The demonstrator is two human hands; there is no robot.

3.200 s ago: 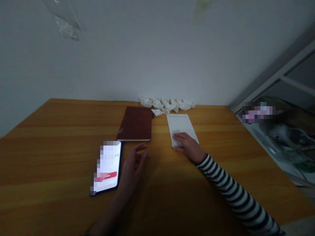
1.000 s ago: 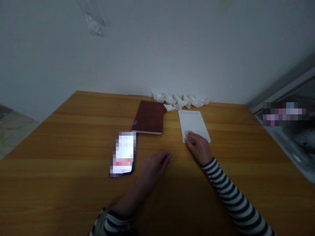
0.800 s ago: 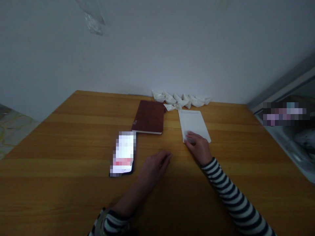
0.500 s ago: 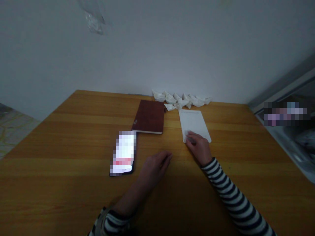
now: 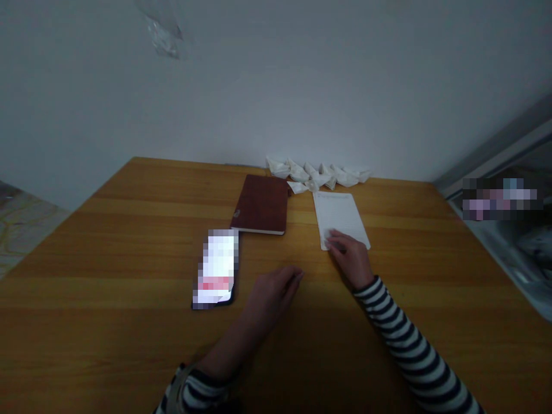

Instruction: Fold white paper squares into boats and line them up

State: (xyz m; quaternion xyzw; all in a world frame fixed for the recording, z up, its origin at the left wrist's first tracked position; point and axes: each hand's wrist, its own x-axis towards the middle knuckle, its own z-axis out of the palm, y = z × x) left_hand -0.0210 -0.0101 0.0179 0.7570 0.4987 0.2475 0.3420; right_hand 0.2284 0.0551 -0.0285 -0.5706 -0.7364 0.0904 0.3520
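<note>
My right hand (image 5: 351, 260) lies over the near-left part of a white paper pad (image 5: 340, 210) with faint ruled lines. Its fingers reach onto the paper, with the thumb a little apart from them; the fingertips are slightly blurred. My left hand (image 5: 276, 290) rests on the wooden table, left of the pad and nearer to me. Its fingers are curled together with the thumb, and nothing shows between them. Behind the pad, a row of folded white paper boats (image 5: 319, 175) stands along the wall.
A dark red notebook (image 5: 261, 204) lies shut at the middle of the table (image 5: 129, 241). Close to my left hand is a phone (image 5: 218, 267) with a bright, pixelated screen. A pale wall (image 5: 276, 86) borders the far edge. Blurred-out items (image 5: 500, 199) lie beyond the right edge.
My right fingers shift very slightly on the paper pad. The left fingertips move a touch to the right. Everything else stays in place.
</note>
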